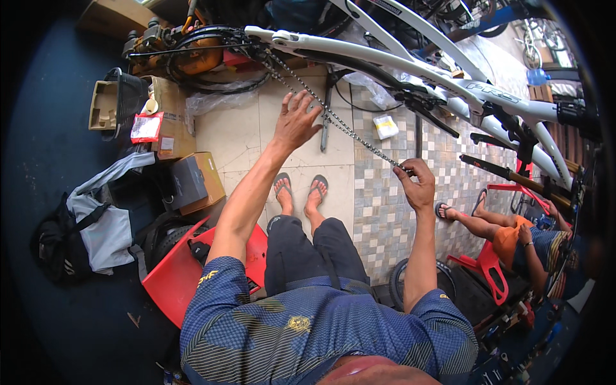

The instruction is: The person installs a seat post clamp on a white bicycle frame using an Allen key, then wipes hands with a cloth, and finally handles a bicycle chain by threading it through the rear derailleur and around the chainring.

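Note:
A bicycle chain (356,136) hangs in two close strands from the rear end of a white bicycle frame (359,48) and slants down to the right. At its lower end my right hand (417,183) pinches it between thumb and fingers. My left hand (298,122) is beside the upper part of the chain, its fingers apart; whether a fingertip touches the links I cannot tell. Under the chain a dark metal leg (326,119) stands out over the floor tiles.
At the left are an open cardboard box (205,183), a black basket (125,102) and a grey-black bag (96,224). A red chair (173,282) is beside my left leg. A small white-yellow packet (385,127) lies on the floor. Another person (526,240) sits at the right.

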`<action>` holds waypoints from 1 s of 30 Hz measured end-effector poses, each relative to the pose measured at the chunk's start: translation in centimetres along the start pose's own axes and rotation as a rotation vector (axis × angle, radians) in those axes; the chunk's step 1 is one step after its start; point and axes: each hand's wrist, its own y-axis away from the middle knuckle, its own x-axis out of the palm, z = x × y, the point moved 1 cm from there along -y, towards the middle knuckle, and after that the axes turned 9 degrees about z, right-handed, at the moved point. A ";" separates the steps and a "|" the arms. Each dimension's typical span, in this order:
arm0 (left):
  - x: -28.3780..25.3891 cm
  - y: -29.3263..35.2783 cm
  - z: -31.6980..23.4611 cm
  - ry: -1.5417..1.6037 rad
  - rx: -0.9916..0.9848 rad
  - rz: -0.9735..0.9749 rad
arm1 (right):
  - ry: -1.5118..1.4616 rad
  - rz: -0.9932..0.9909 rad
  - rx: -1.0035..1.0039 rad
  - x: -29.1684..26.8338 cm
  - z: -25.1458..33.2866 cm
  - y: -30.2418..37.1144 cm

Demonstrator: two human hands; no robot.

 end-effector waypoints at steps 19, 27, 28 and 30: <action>-9.4 2.6 -0.5 0.769 -0.171 -0.301 | 0.072 0.393 0.177 6.2 -0.9 -1.9; -14.7 4.7 -1.5 0.722 0.036 -0.266 | 0.065 0.398 0.082 14.0 -2.1 -5.4; -14.9 4.9 -1.6 0.730 0.045 -0.266 | 0.072 0.402 0.079 14.5 -1.9 -5.8; -15.3 4.9 -1.8 0.738 0.040 -0.273 | 0.093 0.410 0.096 15.4 -1.6 -6.4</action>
